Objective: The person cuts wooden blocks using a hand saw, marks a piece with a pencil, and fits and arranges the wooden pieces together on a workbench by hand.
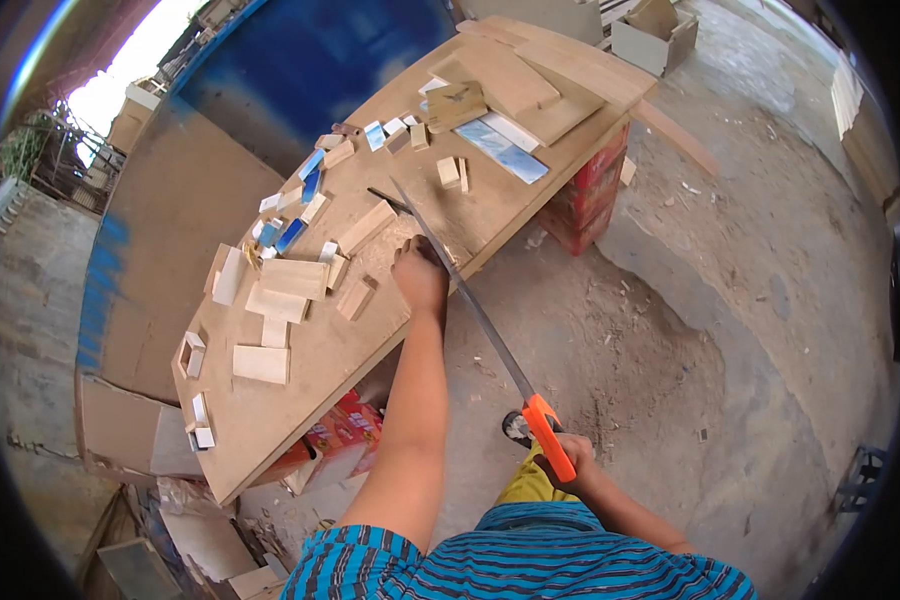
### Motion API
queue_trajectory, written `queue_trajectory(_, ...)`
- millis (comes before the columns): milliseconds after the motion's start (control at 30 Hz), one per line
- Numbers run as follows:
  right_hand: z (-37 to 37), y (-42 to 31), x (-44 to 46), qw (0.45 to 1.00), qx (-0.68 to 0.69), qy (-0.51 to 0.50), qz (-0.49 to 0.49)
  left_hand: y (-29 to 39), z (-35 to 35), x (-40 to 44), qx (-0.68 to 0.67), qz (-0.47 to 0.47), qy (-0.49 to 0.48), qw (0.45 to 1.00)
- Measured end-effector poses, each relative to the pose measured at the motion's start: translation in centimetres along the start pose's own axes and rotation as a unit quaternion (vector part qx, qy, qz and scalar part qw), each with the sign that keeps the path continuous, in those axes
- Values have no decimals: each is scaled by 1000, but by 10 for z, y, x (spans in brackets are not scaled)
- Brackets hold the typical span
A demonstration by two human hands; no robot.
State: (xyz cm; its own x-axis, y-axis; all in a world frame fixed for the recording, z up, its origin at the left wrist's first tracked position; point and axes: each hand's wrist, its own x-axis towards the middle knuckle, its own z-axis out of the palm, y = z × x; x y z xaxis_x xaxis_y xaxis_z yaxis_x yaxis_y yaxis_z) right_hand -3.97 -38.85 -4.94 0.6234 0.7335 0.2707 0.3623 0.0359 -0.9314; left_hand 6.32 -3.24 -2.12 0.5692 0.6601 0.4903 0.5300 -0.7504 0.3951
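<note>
My right hand [572, 460] grips the orange handle [550, 437] of a handsaw. Its long grey blade [485, 320] slants up and left across the front edge of the wooden tabletop [320, 392]. Close to the blade's left side, my left hand [422, 268] presses down near that edge with fingers curled. Whatever lies beneath those fingers is hidden. Just beyond them is a wooden block [367, 228], with a thin dark strip [388, 200] past its far end. A shorter block [356, 298] lies to the left of my left hand.
Several wood offcuts [294, 278] and blue-painted pieces [291, 235] are spread along the tabletop. Larger boards [495, 75] are stacked at its far end. Red boxes [585, 200] stand beneath. A blue-sprayed panel [310, 75] rises behind. My shoe [517, 428] rests on the dusty concrete floor.
</note>
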Motion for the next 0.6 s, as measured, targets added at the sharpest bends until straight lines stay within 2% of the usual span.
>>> queue_trajectory(133, 8, -9, 38, 1000, -7, 17, 25, 1, -3, 1, 2, 5, -14, 1000)
queue_trajectory(267, 17, -31, 151, 992, 85, 31, 82, -3, 2, 0, -18, 19, 6, 1000)
queue_trajectory(333, 29, -35, 170, 994, 77, 50, 58, -1, 0, -2, -55, -30, -20, 998)
queue_trajectory(367, 35, -34, 175, 995, 71, 59, 47, 1, 0, -3, -74, -56, -32, 995)
queue_trajectory(467, 36, -13, 157, 995, 77, 54, 12, -4, 5, -6, -26, 8, -8, 1000)
queue_trajectory(500, 35, -8, 149, 996, 71, 43, 29, 8, -5, -8, 14, 21, -14, 1000)
queue_trajectory(567, 38, -3, 134, 996, 62, 26, 57, 7, -5, -11, 2, 19, -16, 1000)
queue_trajectory(600, 41, -4, 131, 996, 63, 43, 36, 5, -5, -10, -5, 19, -15, 1000)
